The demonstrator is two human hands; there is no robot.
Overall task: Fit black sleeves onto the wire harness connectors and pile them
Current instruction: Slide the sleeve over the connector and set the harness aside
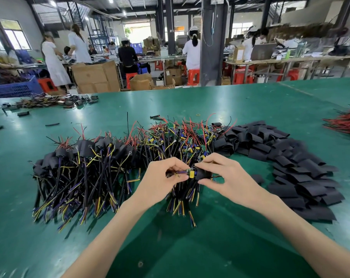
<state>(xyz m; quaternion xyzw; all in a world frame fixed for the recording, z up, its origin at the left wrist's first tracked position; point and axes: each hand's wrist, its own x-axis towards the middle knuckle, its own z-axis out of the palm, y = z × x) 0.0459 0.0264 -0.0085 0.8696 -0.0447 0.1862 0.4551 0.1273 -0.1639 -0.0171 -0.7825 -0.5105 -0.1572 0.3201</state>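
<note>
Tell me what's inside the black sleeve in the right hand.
A connector with a yellow part sits half inside the black sleeve. Its wall hides whatever lies deeper.

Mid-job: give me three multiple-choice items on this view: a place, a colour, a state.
1. The heap of loose flat black sleeves lies: A. to the person's right B. to the person's left C. in a box
2. The smooth tabletop is: A. red B. green C. white
3. The black sleeve in the grip of the right hand is: A. partly over a harness end B. flat on the table C. torn
Key: A, it spreads at right; B, green around the piles; A, a yellow part of the multicoloured wire harness, pinched by the left hand, shows at its mouth.
</note>
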